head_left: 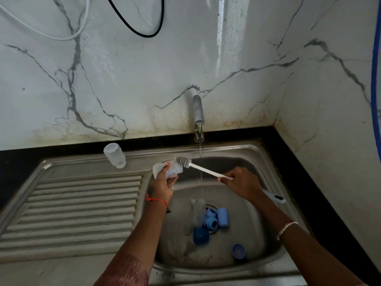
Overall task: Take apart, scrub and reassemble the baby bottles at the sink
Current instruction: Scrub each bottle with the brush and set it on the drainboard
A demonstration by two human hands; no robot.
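Mid-frame, the light, wet, likely slippery bottle (pixel 162 169) is grasped round its body by the left hand (pixel 162 187), the brush (pixel 183 162) handle clenched in the right hand (pixel 242 182).

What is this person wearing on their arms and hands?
No gloves on either hand. The left hand has a red thread round its wrist, and a reddish patterned sleeve higher up that arm. The right hand has a silver chain bracelet at its wrist.
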